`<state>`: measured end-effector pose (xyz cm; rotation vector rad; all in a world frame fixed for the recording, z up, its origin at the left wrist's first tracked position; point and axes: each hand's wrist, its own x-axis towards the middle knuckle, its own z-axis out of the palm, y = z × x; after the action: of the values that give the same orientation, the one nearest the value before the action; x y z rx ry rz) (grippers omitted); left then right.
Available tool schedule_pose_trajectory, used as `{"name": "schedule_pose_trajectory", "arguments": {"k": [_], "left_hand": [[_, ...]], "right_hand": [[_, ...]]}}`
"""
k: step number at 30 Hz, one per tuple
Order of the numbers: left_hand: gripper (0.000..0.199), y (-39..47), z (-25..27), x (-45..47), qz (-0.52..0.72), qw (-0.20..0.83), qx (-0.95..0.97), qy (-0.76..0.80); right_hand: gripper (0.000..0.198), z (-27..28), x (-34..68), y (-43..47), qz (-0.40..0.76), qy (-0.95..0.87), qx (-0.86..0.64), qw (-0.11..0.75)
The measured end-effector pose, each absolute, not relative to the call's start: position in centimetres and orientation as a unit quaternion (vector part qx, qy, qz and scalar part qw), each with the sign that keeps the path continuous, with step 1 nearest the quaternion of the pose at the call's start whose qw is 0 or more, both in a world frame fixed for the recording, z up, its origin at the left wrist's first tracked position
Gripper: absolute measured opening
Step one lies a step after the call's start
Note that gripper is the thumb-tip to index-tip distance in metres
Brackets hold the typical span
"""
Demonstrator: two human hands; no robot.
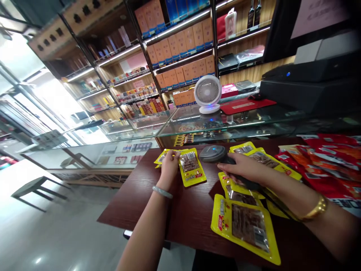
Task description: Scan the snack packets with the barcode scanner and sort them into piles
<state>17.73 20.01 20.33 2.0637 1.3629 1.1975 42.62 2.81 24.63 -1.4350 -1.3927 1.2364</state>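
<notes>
In my right hand (242,169) is a dark barcode scanner (213,153), its head pointing left and a small blue light lit on top. My left hand (170,162) has its fingers closed at the upper left edge of a yellow snack packet (193,167), whose barcode faces up near its top. Another yellow packet (160,158) lies partly hidden behind that hand. Beneath and around the scanner hand are several more yellow packets, including a large one in front (245,227) with dark food behind a clear window.
Red snack packets (327,162) are heaped at the right of the dark wooden table (135,199). Behind it stands a glass display counter (180,126) with a white fan (208,94), a red mat (248,106) and a black machine (304,86). A stool (36,184) stands at left.
</notes>
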Motion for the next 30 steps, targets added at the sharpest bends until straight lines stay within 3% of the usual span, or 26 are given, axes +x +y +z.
{"name": "schedule_pose_trajectory", "arguments": {"k": [9, 16, 23, 30], "left_hand": [[0.017, 19.8, 20.4, 17.9, 0.405, 0.142, 0.763, 0.484], [0.022, 20.4, 20.6, 17.0, 0.405, 0.173, 0.72, 0.537], [0.026, 21.4, 21.7, 14.5, 0.397, 0.049, 0.65, 0.646], [0.041, 20.7, 20.9, 16.1, 0.366, -0.05, 0.713, 0.595]], "right_hand": [[0.028, 25.0, 42.2, 2.4, 0.478, -0.555, -0.556, 0.391], [0.032, 24.8, 42.3, 2.5, 0.471, -0.557, -0.562, 0.39], [0.028, 24.5, 42.8, 2.5, 0.478, -0.551, -0.55, 0.407], [0.028, 26.0, 42.7, 2.1, 0.492, -0.538, -0.551, 0.405]]}}
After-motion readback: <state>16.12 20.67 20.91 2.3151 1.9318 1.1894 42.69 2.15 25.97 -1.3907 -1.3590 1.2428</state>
